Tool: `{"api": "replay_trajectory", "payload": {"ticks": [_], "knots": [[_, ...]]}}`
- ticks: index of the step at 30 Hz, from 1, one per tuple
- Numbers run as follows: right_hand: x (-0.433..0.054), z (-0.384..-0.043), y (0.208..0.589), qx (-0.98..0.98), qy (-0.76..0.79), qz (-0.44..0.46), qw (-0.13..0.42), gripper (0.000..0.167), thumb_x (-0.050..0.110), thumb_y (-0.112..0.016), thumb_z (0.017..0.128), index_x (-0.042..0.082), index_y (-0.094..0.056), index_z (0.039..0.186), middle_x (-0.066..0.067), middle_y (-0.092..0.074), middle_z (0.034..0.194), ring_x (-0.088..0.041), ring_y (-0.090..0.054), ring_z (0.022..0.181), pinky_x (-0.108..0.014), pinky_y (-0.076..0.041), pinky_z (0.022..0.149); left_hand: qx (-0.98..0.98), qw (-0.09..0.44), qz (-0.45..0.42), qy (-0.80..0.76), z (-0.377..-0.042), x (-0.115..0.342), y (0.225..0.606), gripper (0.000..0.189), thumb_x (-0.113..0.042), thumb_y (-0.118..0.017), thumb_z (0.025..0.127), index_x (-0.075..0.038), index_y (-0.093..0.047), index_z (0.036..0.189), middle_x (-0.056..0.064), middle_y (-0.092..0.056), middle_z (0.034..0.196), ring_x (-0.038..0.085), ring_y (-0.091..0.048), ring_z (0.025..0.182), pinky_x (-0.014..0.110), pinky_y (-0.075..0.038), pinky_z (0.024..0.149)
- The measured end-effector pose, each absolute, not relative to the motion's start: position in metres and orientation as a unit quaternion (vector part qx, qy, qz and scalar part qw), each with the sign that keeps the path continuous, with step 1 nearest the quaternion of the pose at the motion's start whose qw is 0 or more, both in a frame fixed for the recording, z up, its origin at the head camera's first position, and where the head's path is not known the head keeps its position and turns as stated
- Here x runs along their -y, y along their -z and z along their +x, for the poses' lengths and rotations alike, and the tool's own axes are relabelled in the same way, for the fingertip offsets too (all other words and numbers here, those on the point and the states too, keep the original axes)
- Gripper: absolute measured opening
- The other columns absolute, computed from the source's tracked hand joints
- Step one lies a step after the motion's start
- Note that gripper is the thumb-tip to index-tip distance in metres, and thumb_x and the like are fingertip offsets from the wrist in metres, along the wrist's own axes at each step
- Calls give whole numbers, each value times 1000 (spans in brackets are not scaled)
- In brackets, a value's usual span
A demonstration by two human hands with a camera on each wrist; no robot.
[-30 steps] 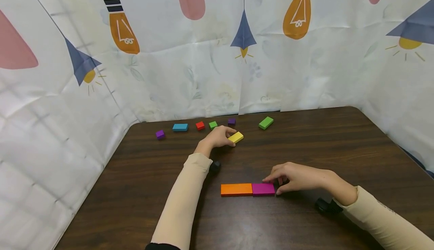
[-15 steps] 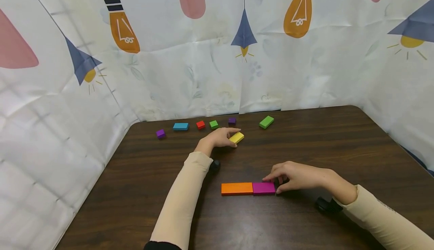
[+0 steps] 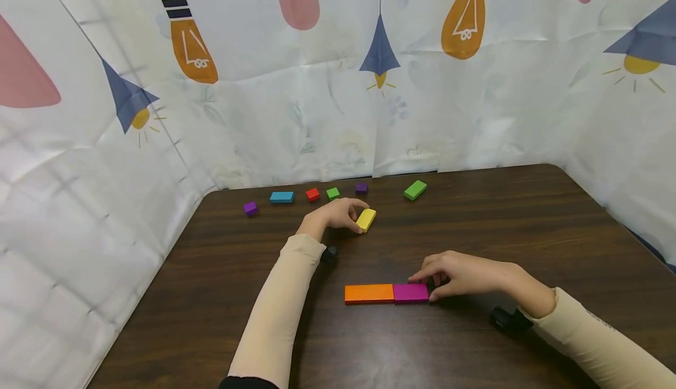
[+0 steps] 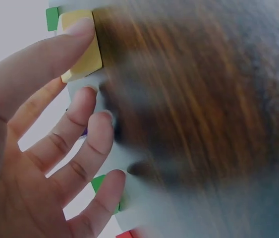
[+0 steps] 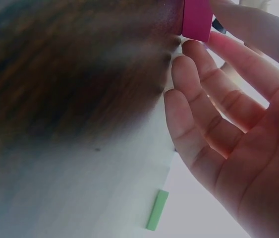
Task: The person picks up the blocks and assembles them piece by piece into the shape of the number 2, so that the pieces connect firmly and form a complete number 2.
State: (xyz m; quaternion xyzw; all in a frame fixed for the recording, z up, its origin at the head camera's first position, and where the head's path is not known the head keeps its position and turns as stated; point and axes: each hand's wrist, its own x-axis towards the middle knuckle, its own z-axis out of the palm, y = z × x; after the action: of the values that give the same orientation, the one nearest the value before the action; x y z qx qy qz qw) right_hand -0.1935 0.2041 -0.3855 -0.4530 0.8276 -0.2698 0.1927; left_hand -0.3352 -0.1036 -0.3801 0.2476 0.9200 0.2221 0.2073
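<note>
Dark wood-grain tabletop (image 3: 502,219): nearest, a right hand (image 3: 465,273) pinches the magenta block (image 3: 411,293), which abuts the orange block (image 3: 369,294); farther, a left hand (image 3: 338,213) pinches the yellow block (image 3: 367,220); beyond lies a blue block (image 3: 281,197) before a printed curtain (image 3: 317,107).

Head view: bright, even light; soft sheen on the dark table (image 3: 380,348), faint shadow beneath my right hand (image 3: 459,274). Both wrist views duller and hazy, highlights blown to white. Left wrist: grain smeared by blur, my left hand (image 4: 35,173) clearer. Right wrist: surface blurred too, far green block (image 5: 157,210) washed pale.
</note>
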Motion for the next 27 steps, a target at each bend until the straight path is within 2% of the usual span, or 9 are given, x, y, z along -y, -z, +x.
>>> {"api": "replay_trajectory", "payload": {"ticks": [10, 17, 27], "knots": [[-204, -193, 385, -826, 269, -457, 189, 41, 22, -77, 95, 9, -70, 133, 10, -59, 101, -2, -51, 78, -23, -48, 67, -928, 179, 243, -221, -332, 107, 382, 61, -21, -85, 86, -11, -59, 141, 6, -61, 96, 19, -54, 84, 29, -44, 76], [-203, -192, 386, -827, 266, -457, 189, 41, 23, -76, 95, 9, -69, 134, 11, -59, 101, -1, -50, 79, -22, -48, 67, -927, 158, 248, -235, -326, 115, 382, 62, -20, -85, 87, -9, -58, 141, 5, -61, 95, 19, -53, 85, 31, -45, 79], [-203, -192, 386, -826, 267, -458, 189, 42, 23, -76, 96, 8, -69, 134, 12, -59, 102, 0, -50, 78, -23, -48, 67, -928, 144, 267, -218, -314, 122, 380, 64, -24, -85, 87, -11, -57, 142, 3, -62, 95, 19, -55, 83, 32, -46, 77]]}}
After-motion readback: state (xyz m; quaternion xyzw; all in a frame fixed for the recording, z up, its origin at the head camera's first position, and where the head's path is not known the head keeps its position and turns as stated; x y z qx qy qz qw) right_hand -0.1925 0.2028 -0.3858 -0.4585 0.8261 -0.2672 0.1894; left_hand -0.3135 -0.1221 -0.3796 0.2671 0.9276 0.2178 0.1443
